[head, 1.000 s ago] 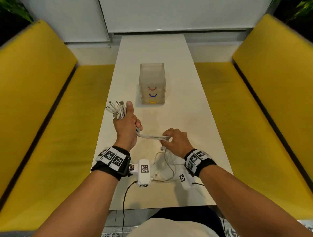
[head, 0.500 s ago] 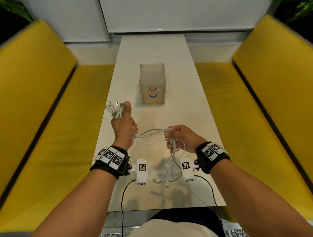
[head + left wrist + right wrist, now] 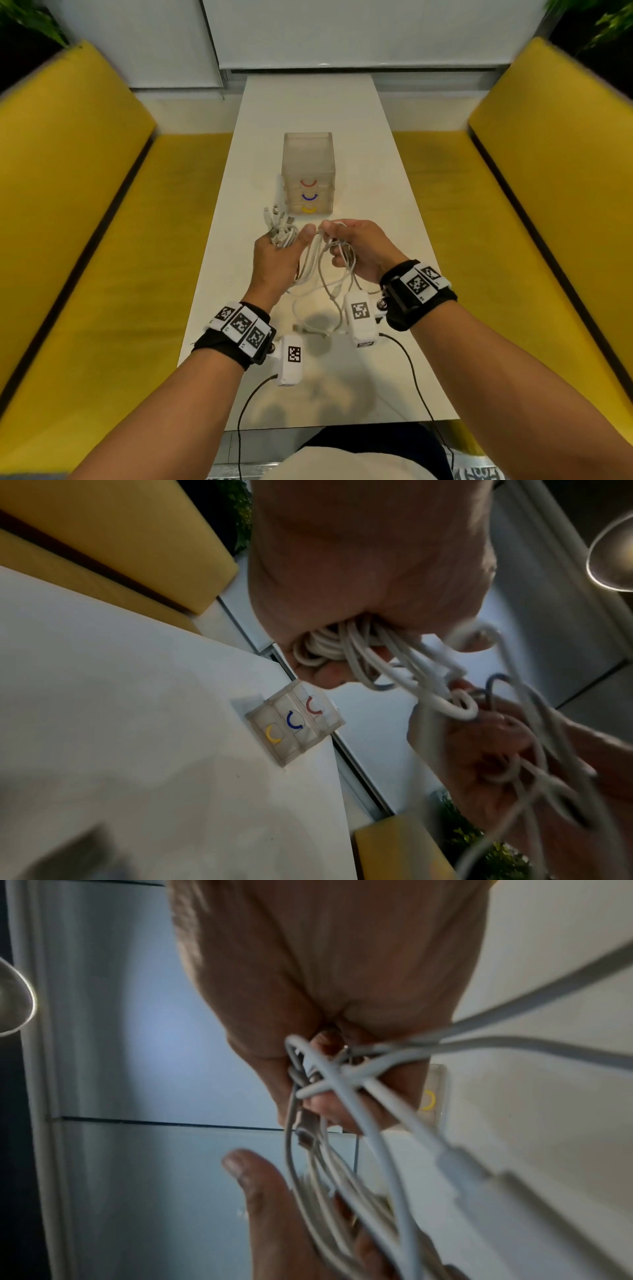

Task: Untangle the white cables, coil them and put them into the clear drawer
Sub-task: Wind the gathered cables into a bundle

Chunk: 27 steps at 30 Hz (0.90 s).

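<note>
The white cables [image 3: 310, 260] hang in a tangled bunch between your two hands, held up over the counter [image 3: 376, 192], with loose loops drooping toward its surface below your wrists. Your left hand [image 3: 274, 260] has its fingers curled round one bundle, the plug ends [image 3: 275, 217] fanning out above your fist and your thumb pointing up. Your right hand [image 3: 359, 250], just beside it, pinches and grips another cluster of strands, fingers curled in; the wrist view shows the cords crossing over them. Beyond your hands, the clear drawer unit [image 3: 307, 171] stands on the counter with its red, blue and yellow handles facing you, all drawers closed. Yellow benches [image 3: 102, 257] flank the counter.
</note>
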Available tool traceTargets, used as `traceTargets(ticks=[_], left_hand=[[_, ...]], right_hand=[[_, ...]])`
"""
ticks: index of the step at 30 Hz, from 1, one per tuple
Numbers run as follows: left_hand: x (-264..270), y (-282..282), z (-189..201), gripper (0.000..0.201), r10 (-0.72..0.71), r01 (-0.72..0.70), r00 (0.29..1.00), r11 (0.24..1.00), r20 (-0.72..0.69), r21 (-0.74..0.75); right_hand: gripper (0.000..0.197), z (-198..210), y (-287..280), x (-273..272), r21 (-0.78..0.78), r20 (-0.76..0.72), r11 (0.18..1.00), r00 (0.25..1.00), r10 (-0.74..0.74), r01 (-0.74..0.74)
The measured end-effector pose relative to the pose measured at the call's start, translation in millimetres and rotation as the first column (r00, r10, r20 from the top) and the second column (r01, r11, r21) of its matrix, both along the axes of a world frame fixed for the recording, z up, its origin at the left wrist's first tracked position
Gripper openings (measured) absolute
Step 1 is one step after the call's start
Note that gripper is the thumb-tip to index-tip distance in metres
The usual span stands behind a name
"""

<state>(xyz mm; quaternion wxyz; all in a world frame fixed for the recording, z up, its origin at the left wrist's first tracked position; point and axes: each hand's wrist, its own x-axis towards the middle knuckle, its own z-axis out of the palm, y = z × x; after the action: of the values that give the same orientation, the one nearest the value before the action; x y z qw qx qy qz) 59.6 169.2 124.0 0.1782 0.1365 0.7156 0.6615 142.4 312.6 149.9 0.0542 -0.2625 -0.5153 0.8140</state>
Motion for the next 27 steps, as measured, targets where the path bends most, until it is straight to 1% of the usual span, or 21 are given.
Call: traceTargets(ticks=[1,3,5,6,7,9,10,12,14,16,17,19,20,22,23,25,27], left_hand=[[4,0,1,0.037,-0.046,0.046,0.999,0.999,0.004,-0.001],[9,-2,6,0.026,-0.146,0.146,0.989,0.989,0.021,0.021],[5,-6,6,0.017,-0.220,0.220,0.974,0.976,0.048,0.007],[3,-8,7,0.019,-0.252,0.253,0.966,0.968,0.060,0.001],[0,-10,5,0.025,-0.279,0.280,0.957,0.960,0.073,-0.003],[-1,-13,6,0.038,-0.331,0.334,0.939,0.942,0.098,-0.019],[1,-13,7,0.036,-0.348,0.353,0.932,0.936,0.103,-0.023],[2,-13,11,0.016,-0.337,0.344,0.936,0.937,0.099,-0.059],[1,-14,13,0.019,-0.344,0.347,0.938,0.930,0.043,-0.123],[-2,-15,8,0.023,-0.329,0.326,0.944,0.930,0.012,-0.169],[-4,-15,6,0.021,-0.316,0.313,0.949,0.934,0.015,-0.173],[-7,-15,3,0.013,-0.309,0.313,0.950,0.935,0.050,-0.164],[-7,-15,1,0.013,-0.308,0.313,0.950,0.936,0.052,-0.163],[-6,-14,-1,0.014,-0.320,0.321,0.947,0.933,0.036,-0.165],[-5,-14,-2,0.011,-0.323,0.325,0.946,0.931,0.043,-0.164],[-5,-14,-2,0.004,-0.332,0.343,0.937,0.932,0.109,-0.117],[-4,-15,-1,0.010,-0.396,0.411,0.906,0.907,0.150,-0.091]], right_hand=[[0.012,1,-3,-2,0.003,-0.015,1.000,1.000,-0.009,0.009],[0.010,2,-4,-3,0.004,-0.043,1.000,0.999,0.012,-0.012],[0.007,4,-1,-1,0.004,-0.055,0.995,0.994,0.098,-0.098],[0.004,5,2,0,0.003,-0.054,0.988,0.986,0.155,-0.155],[0.004,6,5,2,0.004,-0.051,0.978,0.977,0.207,-0.207],[0.013,7,8,3,0.020,-0.034,0.960,0.960,0.280,-0.279],[0.018,7,9,3,0.032,-0.027,0.954,0.954,0.299,-0.298],[0.023,6,10,3,0.057,-0.025,0.945,0.946,0.324,-0.322],[0.030,2,13,2,0.064,-0.026,0.938,0.939,0.343,-0.341],[0.038,-5,15,3,0.080,0.015,0.939,0.942,0.335,-0.335],[0.039,-8,15,3,0.118,0.044,0.938,0.946,0.322,-0.325],[0.033,-14,13,5,0.231,0.094,0.919,0.947,0.307,-0.320],[0.028,-18,12,6,0.273,0.110,0.904,0.944,0.311,-0.329],[0.024,-25,10,10,0.306,0.128,0.889,0.940,0.316,-0.340],[0.025,-28,9,12,0.311,0.128,0.891,0.944,0.305,-0.330],[0.028,-32,7,13,0.306,0.087,0.913,0.963,0.254,-0.268],[0.027,-35,4,13,0.279,0.024,0.947,0.987,0.159,-0.159]])
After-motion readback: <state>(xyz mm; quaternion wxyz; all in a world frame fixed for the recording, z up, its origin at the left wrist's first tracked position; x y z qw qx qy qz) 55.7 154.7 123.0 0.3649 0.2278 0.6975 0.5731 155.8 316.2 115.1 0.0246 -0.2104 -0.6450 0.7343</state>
